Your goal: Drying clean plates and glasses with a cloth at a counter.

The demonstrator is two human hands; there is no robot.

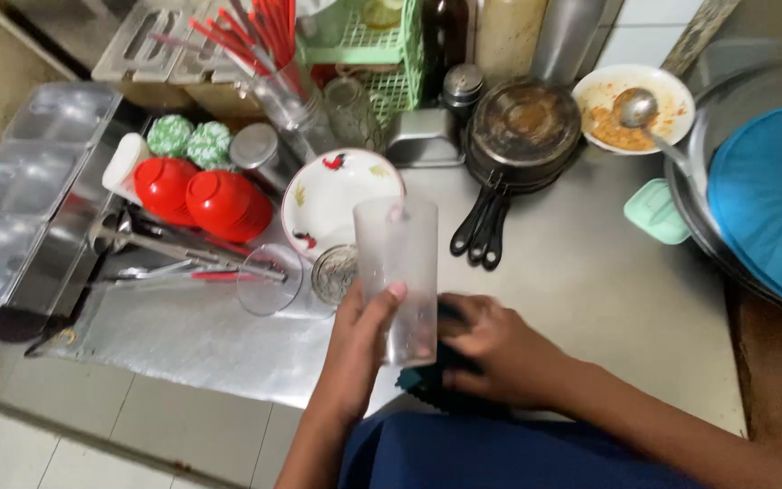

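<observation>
My left hand (361, 340) grips a tall clear plastic tumbler (397, 272), held upright over the near edge of the steel counter (590, 290). My right hand (500, 349) is closed over a dark cloth (427, 385) at the tumbler's base. A white plate with a rooster print (337, 195) leans just behind the tumbler.
Two red bowls (201, 195), a clear lid (269, 281), a small metal dish (334, 272) and ladles (165, 249) lie to the left. Stacked black pans (518, 136), a bowl of food with a spoon (631, 109) and a blue lid on a big pot (771, 199) sit to the right.
</observation>
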